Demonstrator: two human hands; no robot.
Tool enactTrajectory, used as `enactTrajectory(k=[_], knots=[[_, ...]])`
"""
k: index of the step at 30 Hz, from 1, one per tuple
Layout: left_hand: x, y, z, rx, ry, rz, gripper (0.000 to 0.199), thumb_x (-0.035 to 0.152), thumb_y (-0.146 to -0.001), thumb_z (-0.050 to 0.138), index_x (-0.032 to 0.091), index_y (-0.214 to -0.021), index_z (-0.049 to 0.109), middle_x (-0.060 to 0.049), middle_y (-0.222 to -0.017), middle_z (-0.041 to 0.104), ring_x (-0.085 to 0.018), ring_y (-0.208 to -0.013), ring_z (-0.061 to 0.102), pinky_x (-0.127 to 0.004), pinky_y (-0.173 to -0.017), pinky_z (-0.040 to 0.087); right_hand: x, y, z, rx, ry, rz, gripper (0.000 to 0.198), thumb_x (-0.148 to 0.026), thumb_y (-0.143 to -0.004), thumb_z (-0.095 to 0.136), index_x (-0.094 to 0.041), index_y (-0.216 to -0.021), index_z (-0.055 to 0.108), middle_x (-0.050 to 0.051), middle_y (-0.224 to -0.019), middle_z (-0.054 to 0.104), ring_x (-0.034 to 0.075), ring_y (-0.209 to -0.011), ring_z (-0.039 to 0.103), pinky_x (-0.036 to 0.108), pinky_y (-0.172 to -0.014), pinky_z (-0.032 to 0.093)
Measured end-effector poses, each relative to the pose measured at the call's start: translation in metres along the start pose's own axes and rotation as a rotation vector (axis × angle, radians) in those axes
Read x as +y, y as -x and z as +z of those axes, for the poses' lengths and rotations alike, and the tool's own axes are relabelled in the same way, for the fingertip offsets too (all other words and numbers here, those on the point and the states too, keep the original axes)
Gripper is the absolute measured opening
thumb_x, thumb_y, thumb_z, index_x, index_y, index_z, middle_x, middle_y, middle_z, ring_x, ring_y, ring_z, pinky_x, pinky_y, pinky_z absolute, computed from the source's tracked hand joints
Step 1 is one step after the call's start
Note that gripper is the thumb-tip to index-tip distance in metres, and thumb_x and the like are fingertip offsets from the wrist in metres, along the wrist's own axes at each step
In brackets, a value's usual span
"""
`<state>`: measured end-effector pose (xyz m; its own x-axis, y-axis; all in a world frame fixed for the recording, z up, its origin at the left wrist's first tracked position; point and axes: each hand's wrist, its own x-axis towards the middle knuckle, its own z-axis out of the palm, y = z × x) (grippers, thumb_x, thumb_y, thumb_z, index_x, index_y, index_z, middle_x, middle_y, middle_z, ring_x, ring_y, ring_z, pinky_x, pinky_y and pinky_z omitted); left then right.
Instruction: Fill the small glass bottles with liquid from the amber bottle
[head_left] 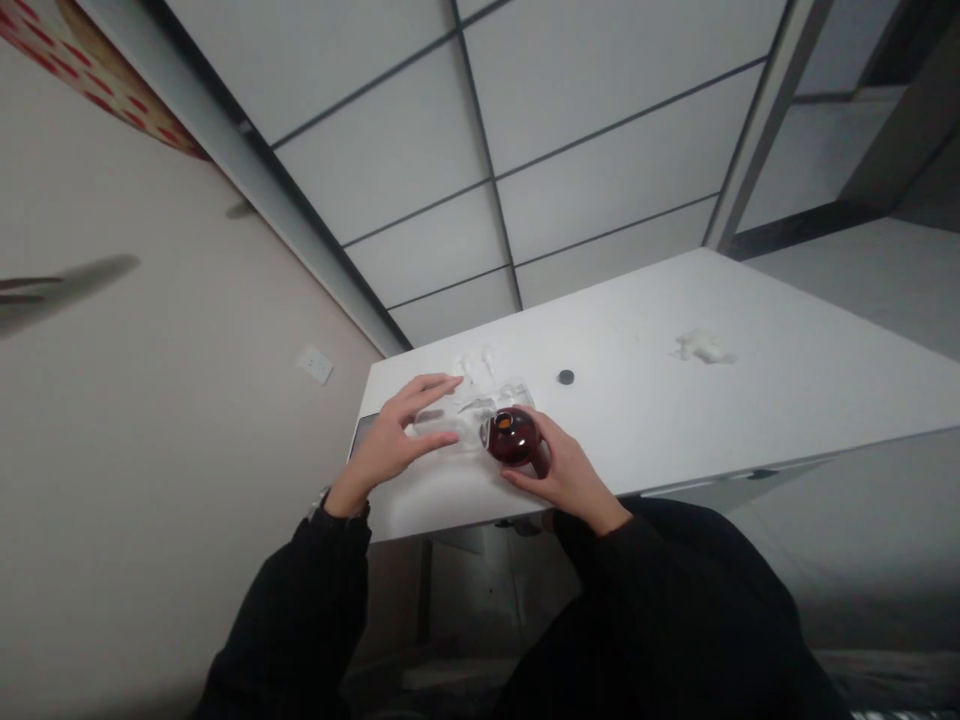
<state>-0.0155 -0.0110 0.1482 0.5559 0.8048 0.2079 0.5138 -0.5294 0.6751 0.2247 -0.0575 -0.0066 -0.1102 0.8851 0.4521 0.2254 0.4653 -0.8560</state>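
Observation:
My right hand [559, 465] is wrapped round a glossy dark red-brown bottle [517, 443], which tilts with its round, uncapped mouth turned up towards me. My left hand [401, 430] hovers to the left of it, thumb and fingers spread wide with nothing between them. Beneath and beyond the left hand lies clear plastic packaging [469, 430], see-through and hard to make out in outline. Whether the left fingertips touch this plastic I cannot tell. A small round dark cap [566, 377] rests on the white table [622, 420], beyond the bottle and to its right.
A crumpled white tissue-like piece [705, 347] lies farther right on the table. At the table's left end, a dark flat object [364, 432] shows partly behind my left hand. A wall with a socket [316, 365] stands at the left, and white panelled doors [442, 210] rise behind the table.

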Motion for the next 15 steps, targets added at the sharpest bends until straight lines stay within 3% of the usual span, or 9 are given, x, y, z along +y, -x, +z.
enactTrajectory(k=[2,5,8,11,15], knots=[[-0.022,0.014,0.018,0.147,0.246,-0.060,0.070,0.064,-0.088,0.076,0.029,-0.148,0.064,-0.014,-0.150,0.059,-0.036,-0.142,0.058,-0.041,-0.099,0.063,0.000,0.000,0.001,0.004,0.005,-0.004,0.077,-0.042,-0.084,0.082,-0.023,-0.151,0.050,0.016,-0.150,0.064,0.035,-0.143,0.060,0.055,-0.121,0.048],[-0.047,0.028,0.046,0.330,0.586,-0.174,0.086,0.072,-0.087,0.072,0.040,-0.161,0.042,-0.013,-0.162,0.047,-0.036,-0.134,0.065,-0.038,-0.081,0.068,0.001,0.000,0.002,0.019,0.004,-0.014,0.077,-0.043,-0.084,0.083,-0.024,-0.151,0.051,0.016,-0.151,0.064,0.035,-0.143,0.060,0.055,-0.122,0.047],[-0.062,0.032,0.065,0.470,0.737,-0.220,0.093,0.075,-0.077,0.080,0.037,-0.155,0.044,-0.015,-0.162,0.046,-0.034,-0.130,0.067,-0.039,-0.085,0.067,0.003,0.001,0.002,0.028,0.001,-0.011,0.078,-0.043,-0.083,0.083,-0.024,-0.151,0.051,0.015,-0.151,0.063,0.035,-0.143,0.060,0.056,-0.123,0.047],[-0.070,0.032,0.069,0.513,0.777,-0.238,0.097,0.074,-0.065,0.090,0.030,-0.144,0.054,-0.017,-0.153,0.056,-0.036,-0.135,0.064,-0.039,-0.089,0.066,0.003,0.002,0.002,0.031,-0.006,-0.007,0.078,-0.043,-0.083,0.083,-0.023,-0.151,0.052,0.015,-0.151,0.063,0.035,-0.143,0.060,0.055,-0.123,0.046],[-0.064,0.027,0.057,0.434,0.721,-0.181,0.101,0.066,-0.063,0.095,0.027,-0.147,0.055,-0.018,-0.145,0.064,-0.037,-0.140,0.061,-0.036,-0.095,0.064,0.003,0.002,0.001,0.022,-0.004,-0.017,0.078,-0.043,-0.083,0.083,-0.023,-0.151,0.051,0.016,-0.151,0.063,0.034,-0.143,0.060,0.055,-0.123,0.047]])
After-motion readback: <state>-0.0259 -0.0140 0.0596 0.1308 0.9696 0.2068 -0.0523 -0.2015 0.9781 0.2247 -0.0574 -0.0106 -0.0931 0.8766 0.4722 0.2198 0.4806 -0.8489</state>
